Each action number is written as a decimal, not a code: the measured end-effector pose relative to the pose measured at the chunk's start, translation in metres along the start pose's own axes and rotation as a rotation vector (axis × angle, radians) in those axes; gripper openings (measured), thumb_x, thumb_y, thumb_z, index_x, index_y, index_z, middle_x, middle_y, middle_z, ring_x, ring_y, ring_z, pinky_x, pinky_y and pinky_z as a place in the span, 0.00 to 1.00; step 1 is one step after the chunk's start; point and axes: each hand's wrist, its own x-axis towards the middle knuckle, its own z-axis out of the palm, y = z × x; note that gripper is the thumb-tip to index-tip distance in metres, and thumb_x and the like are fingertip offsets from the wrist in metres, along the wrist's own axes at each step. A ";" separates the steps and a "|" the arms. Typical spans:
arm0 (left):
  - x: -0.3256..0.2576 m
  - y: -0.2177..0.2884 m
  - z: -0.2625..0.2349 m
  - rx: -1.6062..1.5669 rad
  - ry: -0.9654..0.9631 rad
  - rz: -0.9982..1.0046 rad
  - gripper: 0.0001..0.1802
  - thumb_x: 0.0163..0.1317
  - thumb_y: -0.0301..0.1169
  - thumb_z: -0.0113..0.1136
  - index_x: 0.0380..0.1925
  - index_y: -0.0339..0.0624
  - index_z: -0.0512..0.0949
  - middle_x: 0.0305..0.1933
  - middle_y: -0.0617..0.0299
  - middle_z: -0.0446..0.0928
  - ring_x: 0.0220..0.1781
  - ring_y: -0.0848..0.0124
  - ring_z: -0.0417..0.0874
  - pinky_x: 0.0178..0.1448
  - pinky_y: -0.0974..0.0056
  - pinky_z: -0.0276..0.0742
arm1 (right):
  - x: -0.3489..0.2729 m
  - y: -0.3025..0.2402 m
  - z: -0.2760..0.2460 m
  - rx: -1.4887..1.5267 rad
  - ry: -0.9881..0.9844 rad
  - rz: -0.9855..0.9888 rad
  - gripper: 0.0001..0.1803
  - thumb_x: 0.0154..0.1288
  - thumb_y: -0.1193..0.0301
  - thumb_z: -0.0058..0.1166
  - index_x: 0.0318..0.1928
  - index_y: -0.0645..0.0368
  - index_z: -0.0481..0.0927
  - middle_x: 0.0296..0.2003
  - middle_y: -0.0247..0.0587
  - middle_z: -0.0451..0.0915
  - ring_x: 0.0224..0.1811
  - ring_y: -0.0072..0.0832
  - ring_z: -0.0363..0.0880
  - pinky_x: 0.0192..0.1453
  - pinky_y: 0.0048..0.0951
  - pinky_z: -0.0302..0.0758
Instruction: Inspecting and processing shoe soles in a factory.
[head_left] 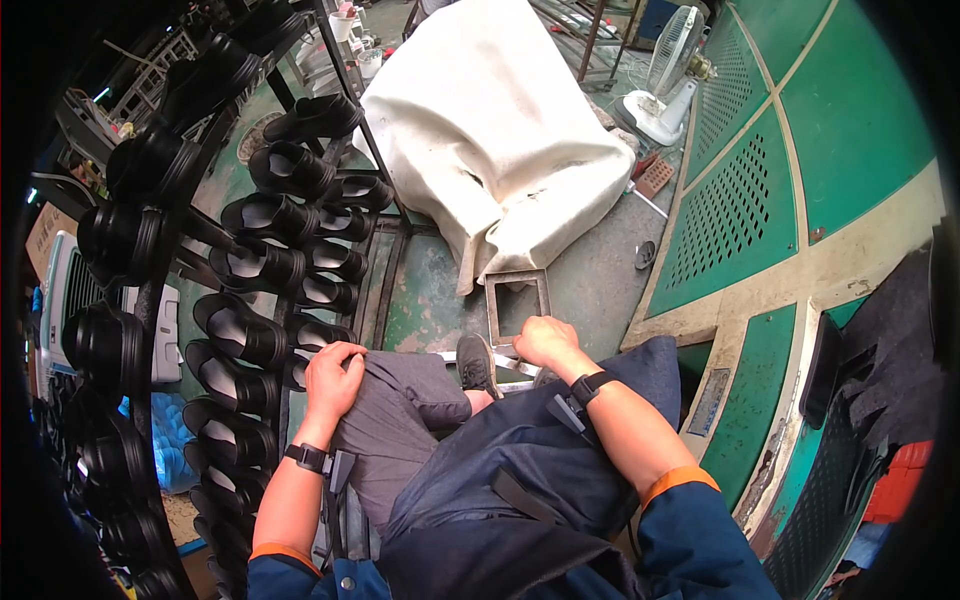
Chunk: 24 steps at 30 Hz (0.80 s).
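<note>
My left hand (335,380) rests on the knee of my grey trousers (395,400), its fingers laid over the cloth and the thumb apart. It is open, with nothing visible in it. My right hand (546,342) is closed in a loose fist beyond the dark apron (520,480) over my other leg. Whether its curled fingers hold anything is hidden. Below that hand, between my legs, one dark shoe (477,362) of mine shows. A rusty square metal frame (541,290) stands just past the right hand.
At the left, a dark rack (385,285) carries rows of black shoes (262,268), close to my left arm. Ahead drapes a large white sheet (500,110). Green perforated panels (735,215) line the right side. Farther off are a white fan (675,50) and a brick (655,178).
</note>
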 end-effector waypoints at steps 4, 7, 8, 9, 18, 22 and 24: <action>0.000 0.000 0.000 -0.007 -0.006 -0.003 0.09 0.56 0.30 0.58 0.32 0.39 0.84 0.34 0.55 0.83 0.40 0.56 0.83 0.46 0.57 0.77 | 0.001 0.000 0.000 0.004 -0.003 0.001 0.20 0.63 0.56 0.53 0.45 0.57 0.87 0.47 0.48 0.86 0.53 0.42 0.84 0.57 0.40 0.78; 0.000 0.001 -0.001 -0.015 -0.004 -0.006 0.09 0.56 0.30 0.58 0.32 0.39 0.85 0.34 0.55 0.83 0.40 0.56 0.84 0.46 0.57 0.78 | 0.001 0.001 0.000 0.029 -0.019 -0.009 0.22 0.64 0.54 0.53 0.46 0.59 0.87 0.49 0.53 0.84 0.55 0.46 0.82 0.59 0.43 0.77; 0.000 0.001 -0.001 -0.015 -0.006 -0.012 0.09 0.56 0.30 0.58 0.31 0.39 0.85 0.34 0.55 0.83 0.40 0.56 0.84 0.46 0.57 0.78 | 0.001 0.001 0.000 0.026 -0.015 -0.011 0.22 0.64 0.54 0.53 0.46 0.59 0.87 0.49 0.53 0.84 0.54 0.46 0.82 0.59 0.43 0.77; 0.000 0.001 -0.001 -0.004 -0.009 -0.024 0.08 0.56 0.30 0.58 0.31 0.39 0.85 0.34 0.55 0.83 0.40 0.56 0.84 0.46 0.58 0.78 | 0.001 0.001 0.000 0.023 -0.013 -0.006 0.22 0.64 0.55 0.53 0.45 0.59 0.87 0.48 0.53 0.84 0.54 0.46 0.82 0.58 0.43 0.77; 0.000 -0.001 0.000 -0.022 0.001 -0.004 0.09 0.56 0.30 0.58 0.31 0.39 0.84 0.34 0.54 0.83 0.40 0.56 0.83 0.46 0.58 0.77 | 0.000 0.000 -0.001 0.026 -0.008 -0.004 0.22 0.64 0.55 0.52 0.45 0.60 0.87 0.48 0.53 0.84 0.54 0.46 0.83 0.59 0.43 0.77; 0.000 0.000 0.000 -0.012 0.000 -0.009 0.09 0.56 0.30 0.58 0.31 0.39 0.84 0.34 0.54 0.83 0.40 0.56 0.83 0.46 0.57 0.77 | -0.001 -0.001 -0.003 0.024 -0.012 -0.012 0.22 0.64 0.55 0.52 0.45 0.60 0.87 0.48 0.53 0.84 0.54 0.46 0.83 0.59 0.43 0.77; 0.000 0.000 0.000 -0.015 0.008 -0.010 0.09 0.56 0.30 0.58 0.31 0.39 0.84 0.33 0.54 0.82 0.40 0.55 0.83 0.46 0.57 0.77 | -0.002 -0.002 -0.004 -0.007 -0.016 0.009 0.20 0.63 0.58 0.52 0.47 0.56 0.87 0.48 0.47 0.86 0.54 0.41 0.83 0.57 0.39 0.78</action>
